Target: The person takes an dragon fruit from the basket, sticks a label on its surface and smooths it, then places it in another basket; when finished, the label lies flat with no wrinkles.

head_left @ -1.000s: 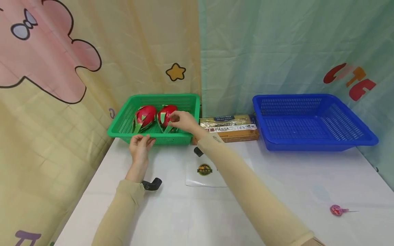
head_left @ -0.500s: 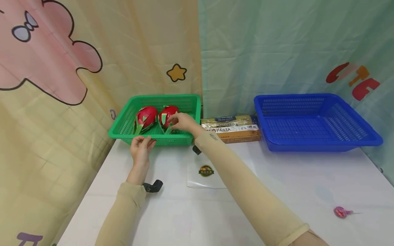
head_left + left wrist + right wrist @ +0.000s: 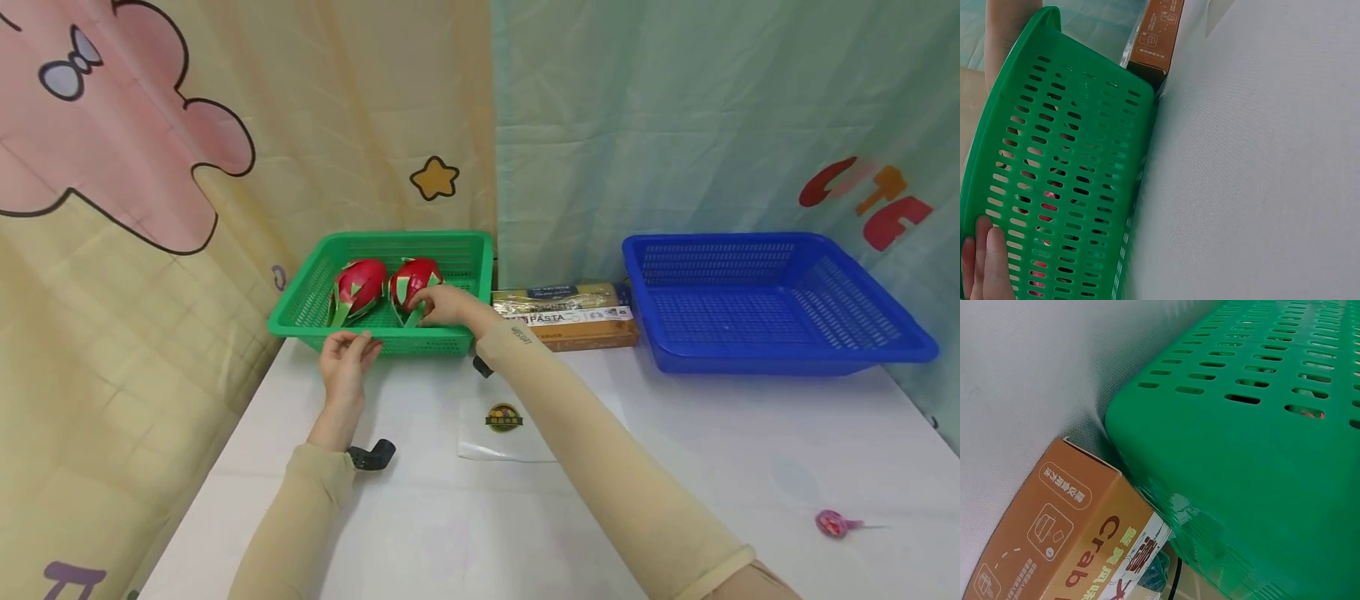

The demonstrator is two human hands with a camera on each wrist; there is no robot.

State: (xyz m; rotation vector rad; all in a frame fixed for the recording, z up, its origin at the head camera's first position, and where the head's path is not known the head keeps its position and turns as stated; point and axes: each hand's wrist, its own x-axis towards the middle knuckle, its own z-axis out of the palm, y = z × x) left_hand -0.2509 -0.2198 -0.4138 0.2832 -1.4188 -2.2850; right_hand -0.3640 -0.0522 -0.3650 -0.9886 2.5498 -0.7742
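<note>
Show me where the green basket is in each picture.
Head: the green basket sits left of centre.
Left wrist: it fills most of the left half.
Right wrist: it fills most of the right side.
Shared landmark: the brown box, beside it in all three.

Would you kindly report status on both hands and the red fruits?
Left hand touching front of green basket. Right hand at right-hand red fruit, grip unclear. Left-hand red fruit also in basket. Brown box beside basket, not in the way.
</note>
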